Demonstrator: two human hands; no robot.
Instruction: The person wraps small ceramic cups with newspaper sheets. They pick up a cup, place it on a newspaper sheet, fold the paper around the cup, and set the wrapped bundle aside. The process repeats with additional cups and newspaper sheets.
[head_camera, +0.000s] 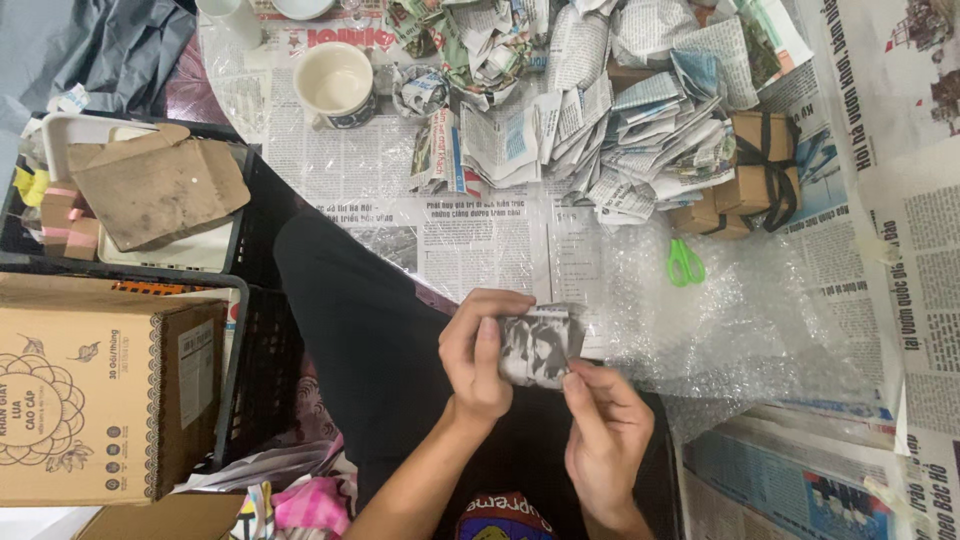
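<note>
Both hands are on one small bundle wrapped in black-and-white newspaper (540, 345), held in the air over the lap, just below the near edge of the newspaper-covered surface (340, 165). Left hand (480, 350): grip clenched round the bundle's left side, fingers curled over the front, thumb on top. Right hand (605, 430): grip pinching the lower right corner, thumb and forefinger tips (572, 382) touching the paper, the other fingers loose. What is inside the wrap cannot be seen.

Risks, as judgement: the wrap looks loose at the corner, so a weak pinch could let the flap spring open. A hard squeeze could tear the thin paper. The bundle sits over the lap, not the surface, so a slip would likely drop it onto the dark trousers (360, 340) or the floor.

Around: clear bubble wrap sheet (720, 320) just right, green-handled scissors (685, 262) on it, heap of wrapped newspaper bundles (640, 130) beyond, cream ceramic mug (335, 82), black plastic crate (255, 330) and brown cardboard box (100, 400) to the left.
</note>
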